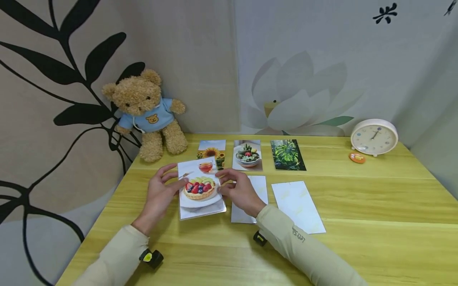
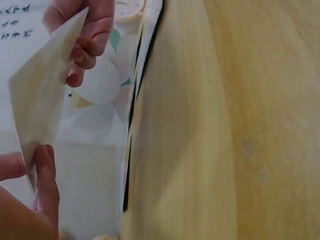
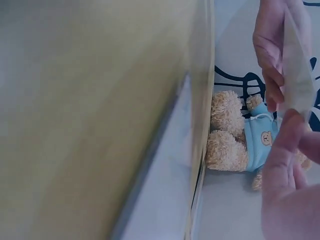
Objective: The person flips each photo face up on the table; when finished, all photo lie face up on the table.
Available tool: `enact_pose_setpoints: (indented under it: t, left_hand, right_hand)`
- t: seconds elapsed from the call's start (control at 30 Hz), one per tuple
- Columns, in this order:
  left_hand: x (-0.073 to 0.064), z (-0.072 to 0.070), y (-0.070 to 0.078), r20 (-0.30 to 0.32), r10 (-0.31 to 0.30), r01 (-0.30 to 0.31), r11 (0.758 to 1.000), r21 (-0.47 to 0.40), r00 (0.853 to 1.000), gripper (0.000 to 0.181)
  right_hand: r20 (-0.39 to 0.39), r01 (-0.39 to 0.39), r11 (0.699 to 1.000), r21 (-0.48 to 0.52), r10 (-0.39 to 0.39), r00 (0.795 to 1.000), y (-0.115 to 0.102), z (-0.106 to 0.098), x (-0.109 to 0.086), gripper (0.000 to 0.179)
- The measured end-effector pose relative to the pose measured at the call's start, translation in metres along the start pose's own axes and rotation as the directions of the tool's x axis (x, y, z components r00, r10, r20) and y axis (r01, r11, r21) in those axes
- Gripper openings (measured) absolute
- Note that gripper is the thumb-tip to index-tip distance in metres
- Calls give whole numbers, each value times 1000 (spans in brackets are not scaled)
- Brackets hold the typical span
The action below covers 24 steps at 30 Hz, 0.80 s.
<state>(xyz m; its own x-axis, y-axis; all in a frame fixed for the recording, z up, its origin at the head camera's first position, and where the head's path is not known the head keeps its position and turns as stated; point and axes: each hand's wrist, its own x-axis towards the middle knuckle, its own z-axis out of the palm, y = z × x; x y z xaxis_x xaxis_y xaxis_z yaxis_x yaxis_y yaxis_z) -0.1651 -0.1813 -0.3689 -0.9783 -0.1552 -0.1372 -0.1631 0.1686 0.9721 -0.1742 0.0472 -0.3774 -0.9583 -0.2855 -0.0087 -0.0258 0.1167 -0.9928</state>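
A picture card (image 1: 200, 188) showing a fruit tart and a cup of tea is held up over the table by both hands. My left hand (image 1: 159, 198) pinches its left edge, thumb across the front and fingers behind. At the right edge, my right hand (image 1: 243, 192) pinches it between thumb and fingers. Seen in the left wrist view, the card's pale back (image 2: 40, 95) stands tilted, raised off the tabletop. Close by the right hand lie two white face-down cards, one (image 1: 257, 194) partly covered by that hand and another (image 1: 298, 206) to its right.
Along the back lie face-up cards: sunflowers (image 1: 211, 151), partly behind the held card, a salad bowl (image 1: 247, 157) and green leaves (image 1: 288, 155). A teddy bear (image 1: 150, 115) sits at the back left. A white clock (image 1: 374, 137) and an orange disc (image 1: 357, 157) are at the back right.
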Motion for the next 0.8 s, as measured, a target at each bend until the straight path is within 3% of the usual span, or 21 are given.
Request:
enact_pose_setpoints:
  t: [0.23, 0.37, 0.6, 0.8]
  left_hand:
    - [-10, -3, -6, 59, 41, -49, 988, 147, 997, 64]
    - [-15, -6, -9, 56, 55, -66, 977, 205, 997, 60]
    - [-14, -6, -10, 38, 67, -74, 969, 234, 997, 53]
    - [-11, -9, -12, 63, 64, -78, 960, 270, 996, 46]
  right_hand:
    - [-68, -5, 1000, -23, 3, 998, 8, -2, 2, 38]
    - [-87, -9, 992, -126, -2, 996, 8, -1, 2, 37]
    - [-113, 16, 955, -295, -51, 992, 3, 2, 0, 41]
    - [-34, 20, 905, -424, -38, 999, 2, 5, -2, 48]
